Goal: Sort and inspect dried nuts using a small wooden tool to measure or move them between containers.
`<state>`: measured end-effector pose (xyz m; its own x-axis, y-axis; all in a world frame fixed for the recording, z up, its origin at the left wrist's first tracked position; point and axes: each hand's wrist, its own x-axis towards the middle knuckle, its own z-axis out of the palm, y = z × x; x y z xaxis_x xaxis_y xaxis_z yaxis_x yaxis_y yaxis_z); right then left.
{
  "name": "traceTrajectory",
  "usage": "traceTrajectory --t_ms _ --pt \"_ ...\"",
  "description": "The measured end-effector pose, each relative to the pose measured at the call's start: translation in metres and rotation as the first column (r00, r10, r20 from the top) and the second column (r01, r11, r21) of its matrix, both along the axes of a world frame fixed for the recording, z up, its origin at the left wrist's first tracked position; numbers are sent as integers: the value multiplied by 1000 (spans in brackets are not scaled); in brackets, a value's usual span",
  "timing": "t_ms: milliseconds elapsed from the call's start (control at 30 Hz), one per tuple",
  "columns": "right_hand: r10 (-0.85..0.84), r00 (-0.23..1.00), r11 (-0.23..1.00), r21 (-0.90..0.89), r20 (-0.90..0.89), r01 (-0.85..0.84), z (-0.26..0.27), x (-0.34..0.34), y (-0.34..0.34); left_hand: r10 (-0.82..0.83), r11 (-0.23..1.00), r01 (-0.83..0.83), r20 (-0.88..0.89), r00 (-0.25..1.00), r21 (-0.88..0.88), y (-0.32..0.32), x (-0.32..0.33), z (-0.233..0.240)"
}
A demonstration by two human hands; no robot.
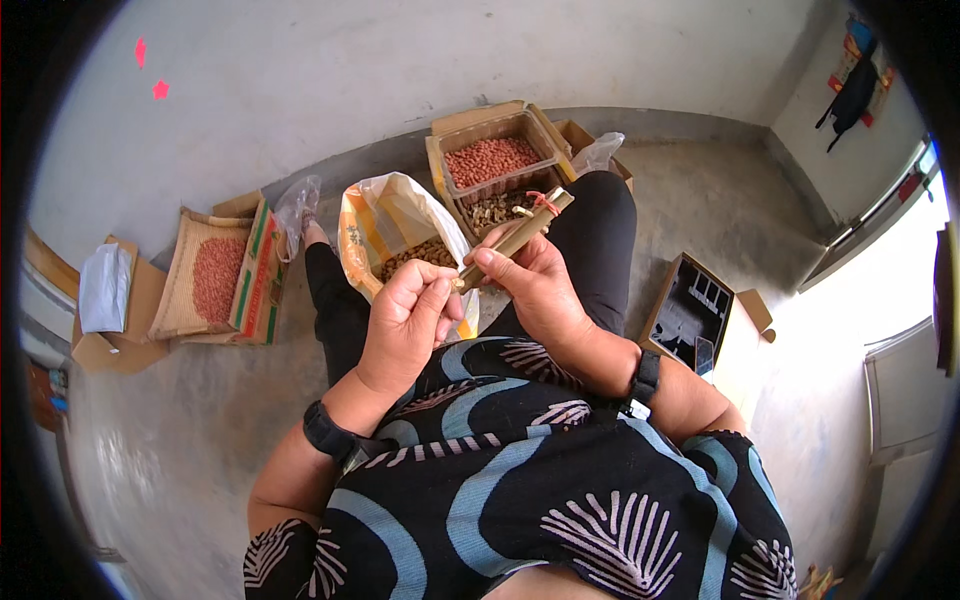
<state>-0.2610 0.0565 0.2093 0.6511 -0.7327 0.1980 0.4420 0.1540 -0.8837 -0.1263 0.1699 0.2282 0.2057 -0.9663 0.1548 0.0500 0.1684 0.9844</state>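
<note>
My right hand [541,281] grips a split bamboo tool [517,238] bound with red string [541,201] near its far end. Pinched between the thumb and forefinger of my left hand [412,307] is an unshelled peanut [457,284], which meets the near tip of the bamboo. Below the hands, between my legs, stands a white and orange plastic sack [356,247] with unshelled peanuts [420,256] inside. Just beyond the tool, a carton [441,169] bears a clear plastic tub [555,146] of shelled red peanuts [491,161]; broken shells [499,210] lie in the carton's near part.
To the left, a woven tray [171,300] of red peanuts rests on a carton [262,277], near an opened box [146,352] with a grey package [105,289]. A black-lined box [686,315] with a phone [703,355] stands right. A wall [375,75] rises behind.
</note>
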Motion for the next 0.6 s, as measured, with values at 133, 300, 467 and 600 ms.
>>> traceTrajectory --t_ms 133,300,467,600 --pt "24 996 996 84 -88 -16 6 0 -2 12 999 -4 -152 988 51 -3 2 3" --pt "52 997 983 181 -59 -41 7 -2 -2 40 991 28 -478 877 133 -5 7 -1" --pt "72 997 976 205 10 -72 1 -2 -7 54 985 43 -538 841 166 -5 8 2" --pt "88 996 982 172 -11 -84 6 -1 -1 37 982 69 -541 840 175 -4 8 -2"
